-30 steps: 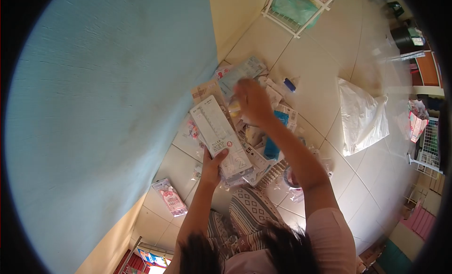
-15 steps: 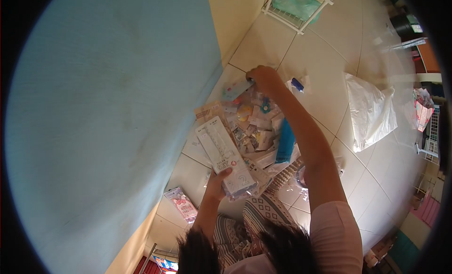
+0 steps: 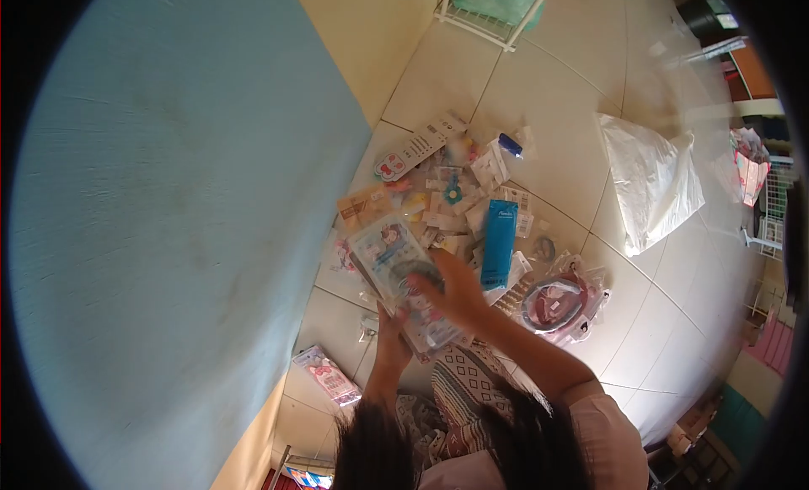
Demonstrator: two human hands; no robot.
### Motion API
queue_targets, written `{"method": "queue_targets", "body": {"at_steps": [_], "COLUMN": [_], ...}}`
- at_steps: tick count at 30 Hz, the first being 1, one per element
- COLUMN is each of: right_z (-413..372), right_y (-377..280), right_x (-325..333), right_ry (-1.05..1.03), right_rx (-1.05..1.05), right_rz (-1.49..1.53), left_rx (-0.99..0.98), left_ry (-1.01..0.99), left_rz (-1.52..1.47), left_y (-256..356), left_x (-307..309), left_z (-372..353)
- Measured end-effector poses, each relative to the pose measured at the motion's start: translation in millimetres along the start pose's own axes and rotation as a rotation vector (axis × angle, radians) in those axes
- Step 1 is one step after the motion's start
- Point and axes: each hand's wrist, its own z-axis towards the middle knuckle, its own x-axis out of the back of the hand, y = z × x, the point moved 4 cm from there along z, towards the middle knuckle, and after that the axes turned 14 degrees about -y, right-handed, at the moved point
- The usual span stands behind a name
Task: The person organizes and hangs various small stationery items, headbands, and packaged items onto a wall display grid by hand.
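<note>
My left hand grips the lower end of a flat stack of packets. On top lies a clear packet with a cartoon print. My right hand reaches across this packet, its fingers closed at its edge and blurred by motion. Just beyond, a pile of small packaged items covers the floor. A long white card packet with a barcode lies at the pile's far end. Beside my right hand is a blue packet. A round item in clear wrap sits near my right forearm.
A pink packet lies by the wall at left. On the tiled floor to the right is a white plastic bag. A white wire rack stands at the back.
My right hand has come back from the pile's far end to the stack. A cartoon-print face now shows on top instead of the ruler set. The long white card packet now lies at the far end.
</note>
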Motion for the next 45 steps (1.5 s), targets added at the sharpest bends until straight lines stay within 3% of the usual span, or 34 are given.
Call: {"method": "queue_targets", "body": {"at_steps": [3, 5, 7, 8, 9, 11, 14, 17, 20, 22, 24, 26, 28, 30, 32, 38, 39, 42, 45], "right_z": [-4.0, 22.2, 72.7, 101.5, 128.6, 168.2, 201.6, 191.6, 151.4, 113.7, 75.8, 40.8, 13.6, -18.0, -54.8, -151.6, -163.6, -167.9, -177.4], "right_y": [-10.3, 3.4, 37.0, 41.3, 46.2, 71.6, 113.8, 108.5, 88.2, 51.1, 4.8, -42.5, -86.7, -139.9, -202.0, -332.2, -361.2, -410.3, -451.9], "right_x": [-22.4, -25.9, 6.3, 28.4, 42.1, 49.0, 47.9, 55.3, 63.5, 77.3, 84.2, 91.9, 98.5, 108.5, 108.9, 83.1, 84.0, 73.5, 89.0], "right_ry": [0.087, -0.014, 0.081, 0.265, 0.339, 0.378, -0.014, 0.015, 0.338, 0.59, 0.626, 0.673, 0.573, 0.571, 0.652, 0.215, 0.258, -0.057, 0.043], "right_rx": [0.203, 0.073, -0.076, 0.149, 0.117, 0.171, 0.064, 0.102, 0.273, 0.173, -0.001, 0.202, 0.215, 0.39, 0.721, 1.197, 1.302, 1.247, 1.279], "right_rz": [-0.17, 0.095, 0.007, -0.334, -0.672, -0.972, -0.933, -0.871, -0.706, -0.473, -0.199, -0.021, 0.135, 0.17, 0.114, 0.442, 0.42, 0.618, 0.548], "left_rx": [-0.017, -0.027, -0.004, -0.004, -0.004, 0.008, 0.045, 0.06, 0.075, 0.08, 0.075, 0.052, 0.023, -0.012, -0.055, -0.276, -0.303, -0.362, -0.459], "left_ry": [0.065, 0.087, 0.141, 0.116, 0.092, 0.061, 0.048, 0.073, 0.078, 0.088, 0.077, 0.042, 0.006, -0.032, -0.05, 0.055, 0.059, 0.047, -0.003], "left_rz": [0.238, 0.234, 0.262, 0.273, 0.285, 0.298, 0.294, 0.291, 0.275, 0.289, 0.291, 0.293, 0.338, 0.353, 0.33, 0.224, 0.193, 0.145, 0.161], "left_y": [-8.1, 1.1, 11.1, 15.1, 19.4, 23.4, 21.6, 17.5, 15.7, 16.8, 21.1, 28.4, 36.2, 39.2, 40.5, 17.7, 13.0, -0.1, -7.6], "left_x": [21.7, 22.9, 29.0, 28.5, 26.3, 28.3, 36.4, 34.4, 33.8, 31.6, 22.4, 9.6, -4.3, -16.5, -25.9, -58.3, -59.8, -54.4, -53.8], "left_z": [-4.5, -8.6, -17.4, -22.5, -27.0, -41.1, -67.3, -94.5, -117.0, -134.5, -146.7, -157.6, -171.3, -183.7, -201.3, -267.9, -276.3, -298.3, -320.9]}}
